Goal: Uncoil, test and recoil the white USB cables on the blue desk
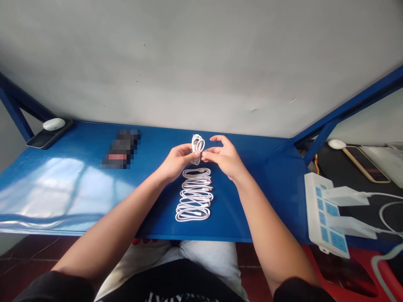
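Observation:
A coiled white cable [197, 144] is held up above the blue table, upright between my two hands. My left hand [179, 160] pinches the coil's lower part between thumb and fingers. On the other side, my right hand [225, 157] has its thumb and a finger pressed together at the coil's edge, with the index finger raised and bent; a small part of the cable seems to be in that pinch. Just below the hands, several coiled white cables [193, 196] lie in a column on the table, touching or overlapping one another.
The blue table [258, 201] backs onto a grey wall. At the left sit a white mouse-like object [53, 124] on a dark tray [47, 138] and a blurred dark item [122, 149]. A power strip [325, 214] with plugged-in white adapters and a phone [366, 164] are at the right.

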